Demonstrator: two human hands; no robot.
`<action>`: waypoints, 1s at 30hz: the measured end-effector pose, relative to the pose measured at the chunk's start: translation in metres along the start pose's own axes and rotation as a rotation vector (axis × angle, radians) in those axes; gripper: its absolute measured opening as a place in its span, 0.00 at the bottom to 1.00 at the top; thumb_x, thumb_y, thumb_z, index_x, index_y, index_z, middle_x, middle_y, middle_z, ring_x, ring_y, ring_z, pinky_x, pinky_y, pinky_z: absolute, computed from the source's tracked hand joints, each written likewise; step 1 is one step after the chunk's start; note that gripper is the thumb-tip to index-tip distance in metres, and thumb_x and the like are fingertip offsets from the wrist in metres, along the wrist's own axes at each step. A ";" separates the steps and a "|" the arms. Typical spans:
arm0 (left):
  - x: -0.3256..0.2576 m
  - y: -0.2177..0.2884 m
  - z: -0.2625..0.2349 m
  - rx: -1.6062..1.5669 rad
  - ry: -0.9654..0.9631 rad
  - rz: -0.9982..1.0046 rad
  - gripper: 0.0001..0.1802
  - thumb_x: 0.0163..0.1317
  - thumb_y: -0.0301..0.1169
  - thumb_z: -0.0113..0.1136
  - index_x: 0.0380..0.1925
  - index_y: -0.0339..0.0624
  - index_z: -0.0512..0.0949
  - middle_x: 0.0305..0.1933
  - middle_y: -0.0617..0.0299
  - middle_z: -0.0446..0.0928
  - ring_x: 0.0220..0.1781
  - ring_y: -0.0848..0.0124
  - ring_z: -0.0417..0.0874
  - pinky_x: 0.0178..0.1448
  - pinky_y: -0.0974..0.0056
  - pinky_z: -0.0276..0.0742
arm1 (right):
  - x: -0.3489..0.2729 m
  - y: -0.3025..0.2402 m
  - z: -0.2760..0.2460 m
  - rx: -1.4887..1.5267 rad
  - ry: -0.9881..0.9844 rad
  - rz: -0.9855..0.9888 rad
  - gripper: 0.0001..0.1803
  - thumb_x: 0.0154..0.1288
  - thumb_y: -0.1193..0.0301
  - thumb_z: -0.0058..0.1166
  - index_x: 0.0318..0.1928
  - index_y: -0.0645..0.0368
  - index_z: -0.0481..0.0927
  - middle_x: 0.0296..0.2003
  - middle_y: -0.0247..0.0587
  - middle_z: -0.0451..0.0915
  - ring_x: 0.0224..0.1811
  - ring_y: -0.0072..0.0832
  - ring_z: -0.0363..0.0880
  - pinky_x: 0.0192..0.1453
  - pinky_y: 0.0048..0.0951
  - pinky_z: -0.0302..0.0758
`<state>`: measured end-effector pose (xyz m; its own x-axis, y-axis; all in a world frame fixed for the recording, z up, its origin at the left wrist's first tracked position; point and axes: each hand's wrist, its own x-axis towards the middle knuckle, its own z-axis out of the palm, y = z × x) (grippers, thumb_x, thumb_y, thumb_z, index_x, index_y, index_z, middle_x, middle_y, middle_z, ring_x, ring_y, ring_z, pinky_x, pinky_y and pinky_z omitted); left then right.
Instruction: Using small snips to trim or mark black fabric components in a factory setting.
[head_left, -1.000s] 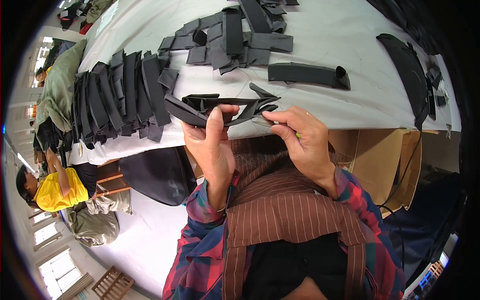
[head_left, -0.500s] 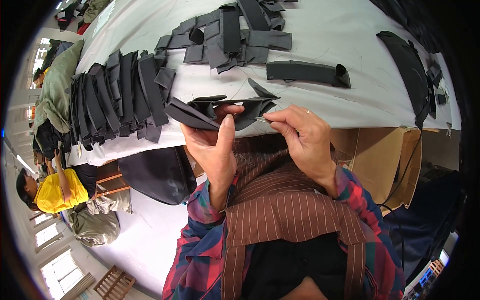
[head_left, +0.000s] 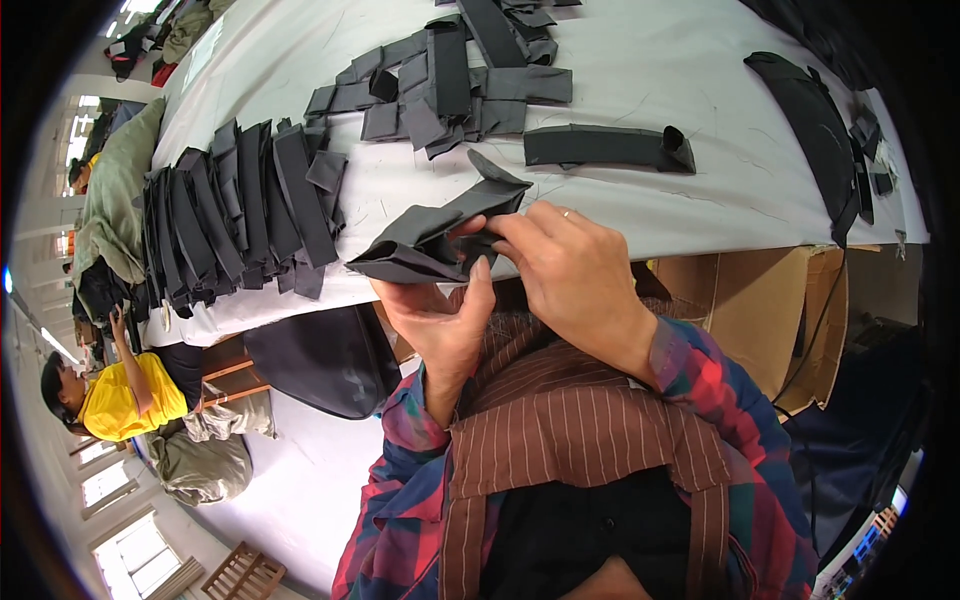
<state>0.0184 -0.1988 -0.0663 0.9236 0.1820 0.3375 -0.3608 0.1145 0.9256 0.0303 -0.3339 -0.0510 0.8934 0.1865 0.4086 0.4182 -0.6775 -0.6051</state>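
My left hand (head_left: 440,320) grips a dark grey folded fabric piece (head_left: 420,240) at the table's near edge, thumb in front and fingers partly inside the fold. One pointed flap of the fabric stands up at its far right end. My right hand (head_left: 570,270) reaches over to the right side of this piece, its thumb and fingers pinched together at the fabric's edge near my left thumb. What sits between the right fingertips is hidden by the hand and the folds.
A row of dark fabric strips (head_left: 240,205) stands on the white-covered table (head_left: 640,60) at left. A loose pile (head_left: 450,75) and a single strip (head_left: 600,147) lie beyond my hands. A curved dark piece (head_left: 805,130) rests at right, above a cardboard box (head_left: 760,310). Someone in yellow (head_left: 135,400) works at far left.
My right hand has moved left onto the fabric; a small shiny metal tip seen at its fingers before is now out of sight. The fabric has turned and my left thumb has shifted right.
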 end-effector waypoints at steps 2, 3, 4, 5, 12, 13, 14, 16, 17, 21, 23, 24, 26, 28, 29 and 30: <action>-0.001 0.000 -0.001 0.001 -0.004 -0.025 0.37 0.49 0.14 0.63 0.58 0.37 0.58 0.53 0.49 0.72 0.55 0.64 0.76 0.58 0.63 0.72 | 0.002 -0.001 -0.001 -0.021 -0.007 0.000 0.07 0.53 0.75 0.54 0.35 0.56 0.77 0.26 0.38 0.73 0.29 0.36 0.77 0.28 0.37 0.73; -0.002 -0.003 -0.002 0.022 0.004 -0.024 0.37 0.49 0.14 0.64 0.58 0.38 0.58 0.54 0.51 0.71 0.55 0.65 0.75 0.59 0.63 0.71 | 0.003 -0.002 -0.001 -0.044 -0.015 -0.001 0.08 0.51 0.75 0.53 0.34 0.56 0.77 0.26 0.38 0.73 0.29 0.36 0.77 0.28 0.37 0.73; -0.003 -0.005 -0.003 0.044 0.012 -0.024 0.37 0.49 0.13 0.64 0.58 0.38 0.58 0.55 0.52 0.70 0.55 0.67 0.74 0.59 0.64 0.71 | 0.003 -0.002 -0.001 -0.044 -0.015 0.001 0.08 0.51 0.75 0.53 0.34 0.56 0.77 0.26 0.38 0.73 0.29 0.36 0.77 0.28 0.37 0.73; -0.003 -0.007 -0.003 0.043 0.010 -0.026 0.37 0.49 0.13 0.64 0.58 0.38 0.58 0.55 0.52 0.70 0.55 0.67 0.74 0.59 0.64 0.71 | 0.003 -0.001 -0.001 -0.067 -0.020 0.004 0.08 0.50 0.76 0.53 0.34 0.56 0.76 0.26 0.38 0.73 0.29 0.36 0.77 0.28 0.37 0.73; -0.004 -0.013 -0.002 0.096 -0.002 0.063 0.37 0.50 0.12 0.61 0.59 0.40 0.58 0.54 0.48 0.72 0.52 0.59 0.80 0.48 0.64 0.72 | 0.004 -0.001 0.002 -0.102 0.005 -0.010 0.07 0.48 0.75 0.54 0.32 0.56 0.76 0.26 0.37 0.74 0.29 0.35 0.77 0.28 0.36 0.74; -0.004 -0.014 -0.002 0.102 -0.007 0.069 0.37 0.50 0.12 0.61 0.59 0.40 0.58 0.54 0.48 0.73 0.53 0.59 0.80 0.48 0.64 0.72 | 0.004 0.000 0.002 -0.103 0.005 -0.010 0.07 0.48 0.75 0.54 0.32 0.56 0.76 0.26 0.37 0.74 0.29 0.35 0.77 0.28 0.36 0.74; -0.003 -0.015 -0.003 0.101 -0.006 0.070 0.37 0.50 0.12 0.61 0.59 0.40 0.58 0.54 0.48 0.73 0.53 0.59 0.80 0.48 0.64 0.72 | 0.004 0.001 0.002 -0.102 0.007 -0.009 0.07 0.48 0.75 0.54 0.32 0.55 0.76 0.25 0.37 0.73 0.29 0.34 0.77 0.29 0.35 0.74; -0.002 -0.017 -0.005 0.137 -0.053 0.077 0.36 0.51 0.12 0.61 0.59 0.39 0.58 0.54 0.48 0.72 0.53 0.58 0.79 0.46 0.65 0.73 | 0.004 0.002 0.003 -0.100 0.008 -0.010 0.07 0.48 0.75 0.54 0.31 0.55 0.76 0.25 0.36 0.73 0.29 0.34 0.77 0.29 0.35 0.74; 0.000 -0.016 -0.004 0.137 -0.051 0.080 0.36 0.51 0.12 0.61 0.59 0.39 0.58 0.54 0.48 0.72 0.53 0.58 0.79 0.46 0.65 0.73 | 0.005 0.002 0.003 -0.111 0.013 0.000 0.07 0.48 0.75 0.54 0.31 0.55 0.77 0.25 0.36 0.74 0.29 0.33 0.77 0.29 0.34 0.74; 0.015 0.002 0.005 0.003 -0.090 0.005 0.33 0.52 0.14 0.62 0.57 0.37 0.59 0.54 0.48 0.73 0.53 0.61 0.78 0.52 0.65 0.72 | 0.008 0.001 -0.003 -0.071 0.030 0.041 0.06 0.51 0.75 0.54 0.32 0.54 0.79 0.26 0.36 0.77 0.29 0.34 0.78 0.31 0.35 0.74; 0.025 0.011 0.005 -0.067 -0.100 -0.128 0.28 0.57 0.17 0.60 0.55 0.35 0.59 0.53 0.45 0.74 0.54 0.65 0.77 0.57 0.66 0.71 | 0.007 0.003 -0.008 -0.019 0.056 0.071 0.06 0.54 0.74 0.54 0.33 0.55 0.80 0.28 0.37 0.78 0.30 0.36 0.79 0.31 0.35 0.74; 0.031 0.014 0.001 -0.108 -0.125 -0.218 0.26 0.58 0.17 0.59 0.55 0.35 0.60 0.53 0.44 0.75 0.54 0.65 0.78 0.56 0.66 0.72 | 0.008 0.005 -0.011 0.049 0.073 0.102 0.06 0.56 0.74 0.54 0.35 0.55 0.81 0.29 0.38 0.80 0.31 0.38 0.79 0.32 0.36 0.74; 0.039 0.022 -0.002 -0.221 -0.147 -0.362 0.22 0.62 0.18 0.54 0.54 0.36 0.61 0.51 0.43 0.77 0.51 0.67 0.80 0.54 0.66 0.76 | 0.011 0.005 -0.023 0.117 0.064 0.146 0.07 0.58 0.73 0.53 0.37 0.55 0.81 0.31 0.38 0.81 0.32 0.39 0.79 0.33 0.36 0.73; 0.045 0.026 -0.004 -0.251 -0.153 -0.389 0.21 0.63 0.19 0.53 0.54 0.36 0.60 0.49 0.43 0.78 0.49 0.67 0.81 0.54 0.66 0.76 | 0.011 0.008 -0.035 0.203 0.034 0.219 0.09 0.61 0.73 0.54 0.42 0.58 0.81 0.33 0.40 0.81 0.33 0.40 0.80 0.34 0.33 0.73; 0.049 0.027 -0.005 -0.266 -0.160 -0.433 0.21 0.64 0.20 0.53 0.55 0.36 0.60 0.48 0.43 0.78 0.47 0.67 0.82 0.53 0.65 0.77 | 0.013 0.009 -0.040 0.193 0.038 0.205 0.09 0.61 0.73 0.54 0.42 0.58 0.81 0.33 0.40 0.81 0.33 0.40 0.80 0.34 0.33 0.73; 0.051 0.028 -0.006 -0.276 -0.172 -0.455 0.20 0.65 0.21 0.50 0.56 0.36 0.59 0.45 0.42 0.79 0.42 0.64 0.84 0.48 0.63 0.81 | 0.014 0.009 -0.044 0.273 0.075 0.231 0.09 0.62 0.74 0.54 0.43 0.59 0.80 0.33 0.41 0.81 0.33 0.38 0.80 0.35 0.31 0.73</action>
<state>0.0549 -0.1801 -0.0242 0.9936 -0.1048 -0.0414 0.0802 0.3996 0.9132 0.0392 -0.3687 -0.0206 0.9592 -0.0092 0.2824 0.2438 -0.4785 -0.8436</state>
